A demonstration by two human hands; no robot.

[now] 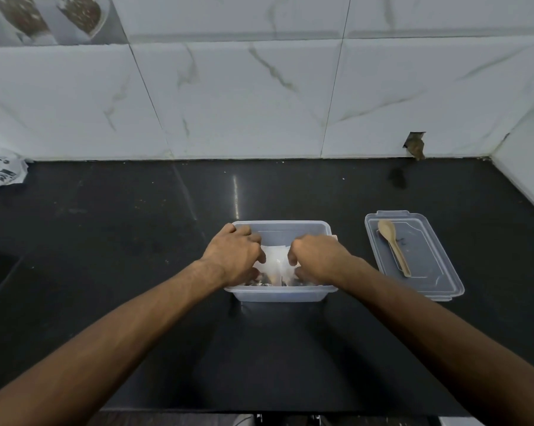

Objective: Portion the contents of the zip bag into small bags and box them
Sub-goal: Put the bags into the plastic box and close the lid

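A clear plastic box [293, 228] stands on the black counter in front of me. Both hands reach down into it. My left hand [233, 253] and my right hand [316, 259] have curled fingers on a small clear bag [276, 261] lying in the box, one hand at each side of it. Dark contents show near the box's front wall, under the bag. My fingertips are hidden inside the box.
The box's clear lid [425, 272] lies to the right with a wooden spoon [393, 244] on it. A printed white bag or cloth [1, 169] sits at the far left by the tiled wall [259, 96]. The black counter [105, 241] stretches left.
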